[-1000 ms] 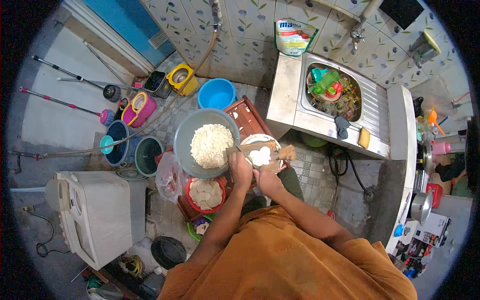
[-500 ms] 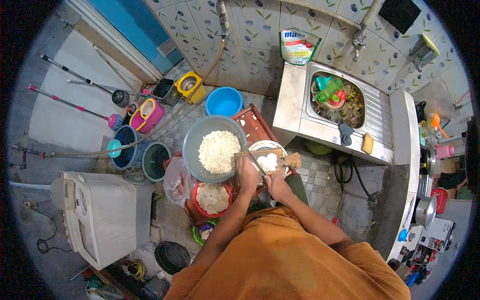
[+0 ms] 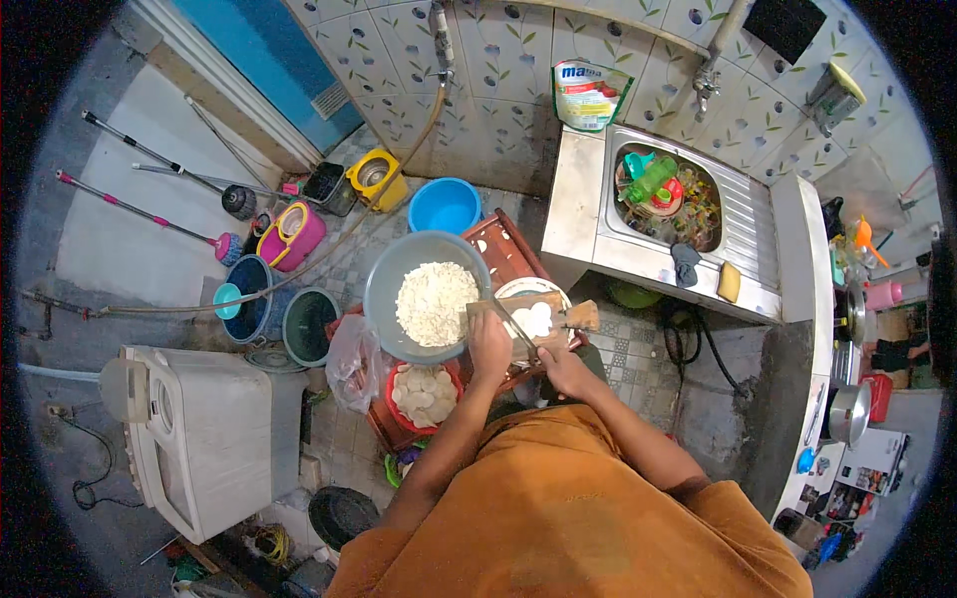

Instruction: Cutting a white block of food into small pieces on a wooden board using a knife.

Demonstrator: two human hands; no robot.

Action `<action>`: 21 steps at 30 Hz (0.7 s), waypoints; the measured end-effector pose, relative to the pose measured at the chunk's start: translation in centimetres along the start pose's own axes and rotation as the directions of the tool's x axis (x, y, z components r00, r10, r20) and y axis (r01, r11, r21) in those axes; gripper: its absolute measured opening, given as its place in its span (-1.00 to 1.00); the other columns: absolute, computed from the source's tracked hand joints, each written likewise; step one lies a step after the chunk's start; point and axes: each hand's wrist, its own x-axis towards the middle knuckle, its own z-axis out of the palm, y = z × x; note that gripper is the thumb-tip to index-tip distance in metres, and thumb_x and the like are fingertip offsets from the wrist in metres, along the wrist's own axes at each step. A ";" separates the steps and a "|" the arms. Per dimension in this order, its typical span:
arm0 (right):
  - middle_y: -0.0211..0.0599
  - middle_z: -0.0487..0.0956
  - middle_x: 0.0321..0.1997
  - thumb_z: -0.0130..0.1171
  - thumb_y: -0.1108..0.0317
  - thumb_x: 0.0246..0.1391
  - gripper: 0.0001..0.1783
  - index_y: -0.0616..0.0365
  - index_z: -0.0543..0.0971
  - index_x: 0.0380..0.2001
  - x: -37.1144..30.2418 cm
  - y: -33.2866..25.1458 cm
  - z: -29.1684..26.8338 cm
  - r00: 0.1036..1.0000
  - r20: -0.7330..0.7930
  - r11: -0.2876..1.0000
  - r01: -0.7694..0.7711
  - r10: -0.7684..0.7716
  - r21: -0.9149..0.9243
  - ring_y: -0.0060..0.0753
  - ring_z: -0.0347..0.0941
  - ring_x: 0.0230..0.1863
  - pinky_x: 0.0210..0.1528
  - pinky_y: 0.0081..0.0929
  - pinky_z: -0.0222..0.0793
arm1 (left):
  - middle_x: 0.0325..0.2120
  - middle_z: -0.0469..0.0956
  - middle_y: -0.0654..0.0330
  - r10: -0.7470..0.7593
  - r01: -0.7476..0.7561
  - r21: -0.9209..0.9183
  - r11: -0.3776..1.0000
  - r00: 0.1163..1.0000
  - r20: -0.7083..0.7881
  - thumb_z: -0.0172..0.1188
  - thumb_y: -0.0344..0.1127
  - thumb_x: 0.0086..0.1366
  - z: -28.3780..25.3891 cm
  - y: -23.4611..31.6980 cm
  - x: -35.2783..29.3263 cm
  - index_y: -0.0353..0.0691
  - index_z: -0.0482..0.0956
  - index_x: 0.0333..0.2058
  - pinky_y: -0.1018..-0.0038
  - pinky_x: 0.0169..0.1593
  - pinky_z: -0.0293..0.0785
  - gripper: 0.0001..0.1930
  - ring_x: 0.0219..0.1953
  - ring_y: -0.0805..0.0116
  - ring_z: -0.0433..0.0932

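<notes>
At far left, long-handled brushes [image 3: 140, 211] leaned at the wall, above a white washing machine [image 3: 214, 439]. A hose [image 3: 179, 307] ran across a blue bucket [image 3: 261, 325] with a turquoise dipper [image 3: 227, 301] at its left; beside these stood a pink mop bucket [image 3: 292, 239] and a dark green bucket [image 3: 309, 327]. A clear plastic bag [image 3: 356, 369] crowded the left side of a red basin [image 3: 401, 415] of pale slices.

Next, a wide grey basin [image 3: 379, 299] held a heap of white pieces [image 3: 437, 303], hemming in the board's left end; a blue basin [image 3: 445, 206] sat behind it.

The left hand [image 3: 489, 344] lay over the left end of a wooden board [image 3: 543, 301], hiding part of it; its fingers were bent, though whether they gripped anything I could not tell. A knife [image 3: 517, 327] slanted across the board, its near end closed in the fingers of the right hand [image 3: 564, 369]. White rounds [image 3: 532, 319] lay on the board, just right of the blade.

Farther right, a sink [image 3: 753, 214] was crowded with dishes [image 3: 666, 189], with a dark cloth [image 3: 686, 261] and yellow sponge [image 3: 730, 282] along its front edge.
</notes>
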 end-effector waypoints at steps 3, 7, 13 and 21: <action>0.34 0.49 -0.40 -0.27 0.17 0.30 -0.53 0.39 0.50 -0.30 -1.2 -1.8 0.3 0.996 -0.084 0.984 -0.006 -0.009 -0.177 0.29 0.46 -0.42 -0.28 0.02 0.39 | -0.46 0.34 -0.08 -0.006 0.006 0.021 1.000 1.000 -0.012 -0.09 -0.47 0.17 0.2 -0.1 -0.2 -0.34 0.31 -0.45 0.10 -0.17 0.23 -0.94 -0.28 -0.09 0.33; 0.37 0.47 -0.42 -0.24 0.11 0.29 -0.51 0.37 0.46 -0.38 -2.0 -3.3 0.8 0.991 -0.101 0.983 -0.108 0.093 -0.150 0.35 0.41 -0.30 -0.21 0.08 0.28 | -0.45 0.38 -0.09 0.004 -0.001 0.068 0.998 0.999 -0.036 0.00 -0.47 0.14 0.1 0.5 -0.1 -0.32 0.34 -0.44 0.08 -0.20 0.29 -0.95 -0.30 -0.10 0.36; 0.31 0.49 -0.49 -0.21 0.11 0.28 -0.51 0.39 0.44 -0.43 -2.3 -3.5 1.5 0.987 -0.143 0.976 -0.099 0.071 -0.194 0.34 0.43 -0.36 -0.26 0.10 0.30 | -0.45 0.39 -0.08 0.009 -0.005 0.063 0.998 0.998 -0.057 0.02 -0.47 0.14 -0.1 0.7 0.0 -0.32 0.36 -0.42 0.08 -0.18 0.29 -0.94 -0.29 -0.09 0.36; 0.29 0.50 -0.49 -0.23 0.12 0.29 -0.50 0.39 0.46 -0.43 -2.1 -3.0 1.8 0.984 -0.172 0.964 -0.089 0.046 -0.251 0.32 0.45 -0.38 -0.29 0.10 0.34 | -0.39 0.38 -0.16 0.019 -0.018 0.034 0.999 0.999 -0.034 -0.11 -0.51 0.13 -0.2 0.9 0.0 -0.42 0.36 -0.35 0.04 -0.13 0.26 -0.88 -0.25 -0.17 0.35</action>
